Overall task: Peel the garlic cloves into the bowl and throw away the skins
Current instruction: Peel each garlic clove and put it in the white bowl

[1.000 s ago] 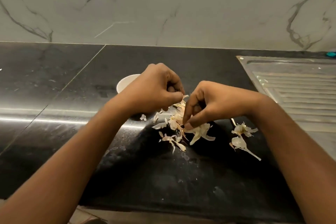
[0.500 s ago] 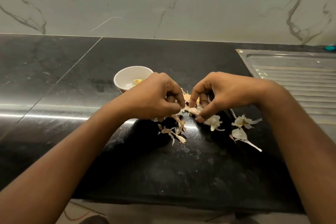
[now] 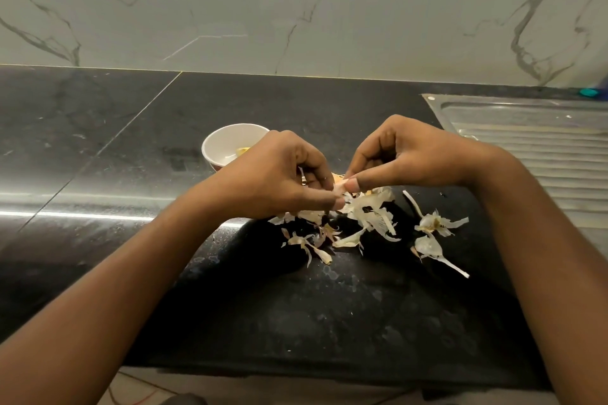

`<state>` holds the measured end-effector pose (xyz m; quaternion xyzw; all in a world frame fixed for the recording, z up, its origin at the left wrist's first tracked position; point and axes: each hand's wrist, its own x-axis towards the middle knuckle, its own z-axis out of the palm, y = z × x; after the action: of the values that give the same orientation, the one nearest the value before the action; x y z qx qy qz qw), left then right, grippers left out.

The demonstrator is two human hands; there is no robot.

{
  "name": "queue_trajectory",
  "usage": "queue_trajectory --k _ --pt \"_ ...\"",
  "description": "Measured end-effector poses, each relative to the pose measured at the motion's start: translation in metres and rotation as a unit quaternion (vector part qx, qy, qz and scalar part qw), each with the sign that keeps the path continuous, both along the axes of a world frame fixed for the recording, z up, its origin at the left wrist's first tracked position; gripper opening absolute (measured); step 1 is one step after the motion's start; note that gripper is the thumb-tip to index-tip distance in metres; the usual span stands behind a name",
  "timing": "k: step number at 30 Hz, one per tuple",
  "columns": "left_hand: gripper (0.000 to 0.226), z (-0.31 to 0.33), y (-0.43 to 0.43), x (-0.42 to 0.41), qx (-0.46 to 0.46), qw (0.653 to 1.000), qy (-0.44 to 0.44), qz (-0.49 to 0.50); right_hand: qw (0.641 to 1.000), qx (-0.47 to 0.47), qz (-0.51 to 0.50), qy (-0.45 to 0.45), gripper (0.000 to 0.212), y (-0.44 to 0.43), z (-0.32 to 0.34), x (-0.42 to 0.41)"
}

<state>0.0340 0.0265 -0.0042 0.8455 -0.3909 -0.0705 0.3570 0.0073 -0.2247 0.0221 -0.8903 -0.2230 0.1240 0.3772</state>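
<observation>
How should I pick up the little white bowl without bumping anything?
Probably by the rim of the white bowl on its far left side, thumb inside and fingers outside, coming in from the left. It stands upright with its mouth open upward, and the left hand hides its near right edge. Keep it level, because a peeled clove lies inside.

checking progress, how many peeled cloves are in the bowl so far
1: one yellowish clove lies in the white bowl, near its right side. The left hand covers that edge of the bowl, so more may be hidden.
</observation>
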Motion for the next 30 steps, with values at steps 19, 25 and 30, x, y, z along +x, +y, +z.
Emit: queue_trajectory --k 19,25,30 --pt "0.018 0.0025 0.0064 0.0079 -0.169 0.98 0.106 0.025 0.993 0.119 -0.014 -0.016 0.024 0.0026 0.0008 -0.0023" --pt "0.014 0.0013 0.0051 0.0074 -0.203 0.972 0.111 0.026 0.992 0.114 -0.019 -0.042 0.023 0.0032 0.0005 -0.0015" --pt "0.014 0.0019 0.0045 0.0072 -0.205 0.968 0.136 0.037 0.991 0.119 -0.027 -0.052 0.026 0.0032 -0.0007 -0.0005"
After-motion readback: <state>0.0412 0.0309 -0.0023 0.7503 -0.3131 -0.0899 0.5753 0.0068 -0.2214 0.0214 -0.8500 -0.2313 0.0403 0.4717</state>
